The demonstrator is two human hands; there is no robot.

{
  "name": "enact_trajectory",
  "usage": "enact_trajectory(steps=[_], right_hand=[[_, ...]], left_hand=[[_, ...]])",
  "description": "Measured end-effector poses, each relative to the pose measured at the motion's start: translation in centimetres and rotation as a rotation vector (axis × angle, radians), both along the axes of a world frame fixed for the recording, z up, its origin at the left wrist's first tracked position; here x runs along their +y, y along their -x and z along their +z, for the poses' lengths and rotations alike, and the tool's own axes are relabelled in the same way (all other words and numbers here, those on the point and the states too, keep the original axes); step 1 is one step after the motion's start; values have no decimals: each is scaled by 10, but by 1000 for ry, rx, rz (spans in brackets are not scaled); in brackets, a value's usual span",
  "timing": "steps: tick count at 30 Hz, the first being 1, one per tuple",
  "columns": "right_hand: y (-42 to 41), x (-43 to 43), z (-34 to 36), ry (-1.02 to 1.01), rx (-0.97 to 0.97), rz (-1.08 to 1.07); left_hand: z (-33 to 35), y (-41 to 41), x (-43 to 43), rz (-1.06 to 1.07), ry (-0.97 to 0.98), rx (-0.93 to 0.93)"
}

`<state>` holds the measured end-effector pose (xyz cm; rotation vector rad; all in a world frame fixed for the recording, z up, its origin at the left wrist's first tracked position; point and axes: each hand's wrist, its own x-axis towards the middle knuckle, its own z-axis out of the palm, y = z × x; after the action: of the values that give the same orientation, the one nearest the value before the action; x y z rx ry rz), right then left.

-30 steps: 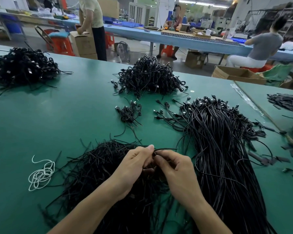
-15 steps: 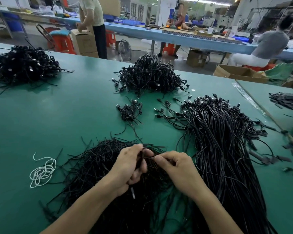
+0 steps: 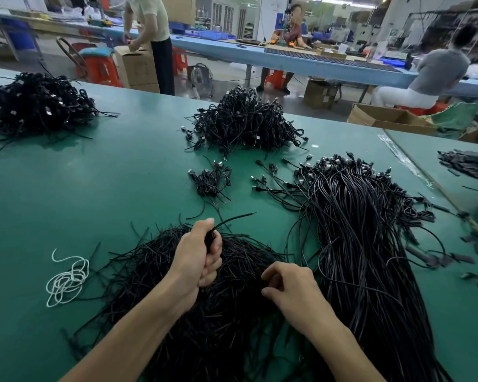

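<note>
Left grip (image 3: pixel 196 257) stays clenched round a black wire (image 3: pixel 233 218); right grip (image 3: pixel 293 292), curled, hold unclear, has dropped to the tie pile (image 3: pixel 149 267).

Person's hands and forearms, pair, seen over the green table (image 3: pixel 66 188).
Contents: left hand (image 3: pixel 196 255) and left forearm (image 3: pixel 138 326) at the table's near middle; right hand (image 3: pixel 293 288) and right forearm (image 3: pixel 342 348) beside them, nearer the table's right side. Both forearms slim, bare along their whole visible length, smooth-surfaced; knuckles and wrist bones well defined; fingers long and slender.
</note>
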<state>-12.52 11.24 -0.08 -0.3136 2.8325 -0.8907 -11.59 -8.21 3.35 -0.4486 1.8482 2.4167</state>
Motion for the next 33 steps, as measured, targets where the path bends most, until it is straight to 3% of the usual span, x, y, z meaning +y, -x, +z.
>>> enact_trajectory(steps=[6, 16, 19, 23, 26, 28, 33], right_hand=[[-4, 4, -1, -100, -30, 48], [-8, 26, 37, -164, -62, 155], [-6, 35, 63, -41, -24, 84], [-5, 22, 73, 392, 205, -153], [-12, -4, 71, 650, 187, -116], [-21, -17, 70, 664, 161, 9], [-29, -22, 74, 630, 184, 114]], left_hand=[[-1, 1, 5, 10, -109, -28], [-5, 1, -4, -5, -14, 55], [-4, 0, -3, -6, -27, 101], [4, -9, 7, -79, -51, 177], [12, -19, 18, -235, 67, 199], [14, -23, 24, -293, 138, 255], [18, -23, 27, -188, 152, 331]])
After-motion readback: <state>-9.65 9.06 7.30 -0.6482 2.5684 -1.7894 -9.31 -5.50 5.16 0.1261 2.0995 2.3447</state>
